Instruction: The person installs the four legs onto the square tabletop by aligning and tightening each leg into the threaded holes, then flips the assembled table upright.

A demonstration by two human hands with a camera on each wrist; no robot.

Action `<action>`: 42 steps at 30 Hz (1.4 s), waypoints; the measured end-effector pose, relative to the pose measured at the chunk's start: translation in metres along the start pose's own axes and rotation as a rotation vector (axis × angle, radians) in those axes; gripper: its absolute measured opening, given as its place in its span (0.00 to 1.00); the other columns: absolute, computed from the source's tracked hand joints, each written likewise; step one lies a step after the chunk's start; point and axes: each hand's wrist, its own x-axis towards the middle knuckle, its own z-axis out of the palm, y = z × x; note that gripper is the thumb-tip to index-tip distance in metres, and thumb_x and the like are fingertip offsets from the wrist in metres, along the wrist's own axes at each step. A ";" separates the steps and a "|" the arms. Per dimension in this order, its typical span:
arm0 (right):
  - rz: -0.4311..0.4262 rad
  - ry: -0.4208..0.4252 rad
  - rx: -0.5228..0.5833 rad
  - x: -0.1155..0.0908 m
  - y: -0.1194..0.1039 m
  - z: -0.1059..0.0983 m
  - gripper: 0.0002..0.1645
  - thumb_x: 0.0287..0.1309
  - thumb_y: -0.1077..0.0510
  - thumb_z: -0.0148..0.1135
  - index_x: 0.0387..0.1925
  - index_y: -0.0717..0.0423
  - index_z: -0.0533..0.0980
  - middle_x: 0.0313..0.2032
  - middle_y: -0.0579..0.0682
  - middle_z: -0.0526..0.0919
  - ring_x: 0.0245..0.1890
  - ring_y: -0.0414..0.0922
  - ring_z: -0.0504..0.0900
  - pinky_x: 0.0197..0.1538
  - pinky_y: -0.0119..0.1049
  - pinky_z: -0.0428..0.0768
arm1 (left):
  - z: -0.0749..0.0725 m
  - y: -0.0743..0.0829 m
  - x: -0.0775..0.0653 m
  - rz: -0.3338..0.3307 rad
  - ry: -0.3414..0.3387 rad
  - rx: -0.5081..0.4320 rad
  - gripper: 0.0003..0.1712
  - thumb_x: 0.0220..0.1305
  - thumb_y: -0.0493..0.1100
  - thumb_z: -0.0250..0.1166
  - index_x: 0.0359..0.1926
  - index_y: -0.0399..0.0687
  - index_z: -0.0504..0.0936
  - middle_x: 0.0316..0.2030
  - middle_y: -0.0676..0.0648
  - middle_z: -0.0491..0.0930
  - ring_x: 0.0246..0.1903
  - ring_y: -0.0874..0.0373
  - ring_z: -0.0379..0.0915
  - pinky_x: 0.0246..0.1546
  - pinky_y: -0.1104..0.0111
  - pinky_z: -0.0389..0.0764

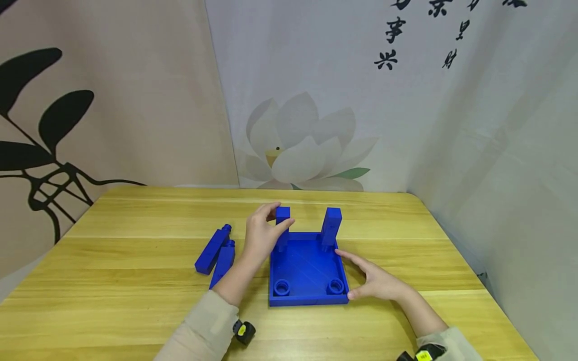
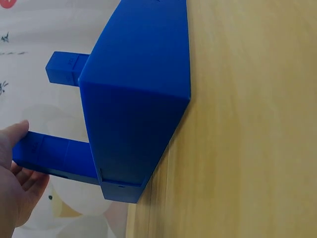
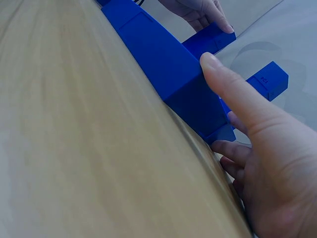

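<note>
A blue square tray-like base [image 1: 309, 301] lies on the table, with round sockets at its two near corners. At its far left corner stands a blue square leg [image 1: 283, 213]; my left hand [image 1: 261, 235] pinches its top between thumb and fingers. A second blue leg [image 1: 331, 223] stands untouched at the far right corner, leaning slightly. My right hand [image 1: 378, 282] rests against the base's right side, thumb near the front corner and fingers spread farther back. In the right wrist view the thumb [image 3: 233, 87] lies at the base's edge.
Two loose blue legs with threaded ends, one farther out [image 1: 210, 253] and one nearer the left forearm [image 1: 225, 260], lie left of the base on the wooden table [image 1: 135, 281]. A printed cloth backdrop [image 1: 316, 75] hangs behind the table.
</note>
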 end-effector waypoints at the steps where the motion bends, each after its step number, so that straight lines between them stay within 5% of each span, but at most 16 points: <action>1: 0.000 0.001 -0.001 0.000 0.000 0.000 0.57 0.46 0.52 0.76 0.74 0.42 0.54 0.72 0.44 0.54 0.71 0.50 0.50 0.66 0.61 0.48 | -0.001 0.000 0.000 0.004 -0.003 -0.008 0.26 0.50 0.39 0.76 0.50 0.32 0.80 0.42 0.41 0.80 0.39 0.50 0.79 0.43 0.57 0.81; 23: 0.013 0.002 -0.001 0.000 -0.001 0.001 0.57 0.46 0.53 0.75 0.74 0.42 0.53 0.72 0.46 0.54 0.71 0.51 0.49 0.66 0.61 0.47 | -0.005 0.002 0.002 0.001 -0.069 0.004 0.28 0.51 0.36 0.74 0.53 0.29 0.78 0.45 0.39 0.80 0.40 0.49 0.78 0.43 0.55 0.81; 42: 0.030 -0.002 0.000 0.001 -0.002 0.001 0.57 0.47 0.54 0.75 0.74 0.41 0.53 0.72 0.46 0.53 0.71 0.51 0.48 0.66 0.61 0.47 | -0.010 0.001 0.003 -0.045 -0.124 0.016 0.30 0.54 0.40 0.73 0.57 0.33 0.77 0.50 0.40 0.78 0.45 0.51 0.78 0.47 0.65 0.79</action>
